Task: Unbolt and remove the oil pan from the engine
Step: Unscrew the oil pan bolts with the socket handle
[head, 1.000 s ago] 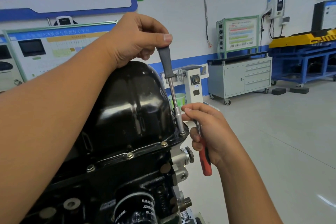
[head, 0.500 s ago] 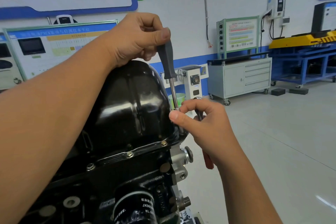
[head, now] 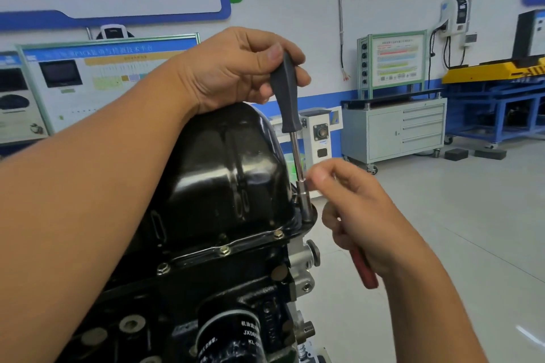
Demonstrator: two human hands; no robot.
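two hands work at the right end of the black engine (head: pixel 188 312), which fills the lower left with its oil filter (head: pixel 233 339) nearest the camera. on top of it sits the glossy black oil pan (head: pixel 224 174), its flange seated on the block, with three bolts (head: pixel 224 250) showing along the near edge of the flange.

right hand (head: pixel 362 215) is just beside the pan's right corner. its lower fingers are curled round a red-handled tool (head: pixel 364 270), whose handle sticks out below the palm; the tool's head is hidden. its thumb and forefinger reach to the socket end of the driver, but blur there keeps me from telling if they touch it.

left hand (head: pixel 236 74) is higher, above the pan's dome, with its forearm crossing over the engine from the left. it is clenched round the top of the driver (head: pixel 290 115), thumb pressed on the dark grip. the driver stands nearly upright, its steel shaft running down to a socket set on the flange at the pan's right corner.

farther off, a grey drawer cabinet (head: pixel 395 130) on casters stands by the wall, with a blue frame (head: pixel 501 109) to its right and display boards (head: pixel 103 68) behind the left arm.
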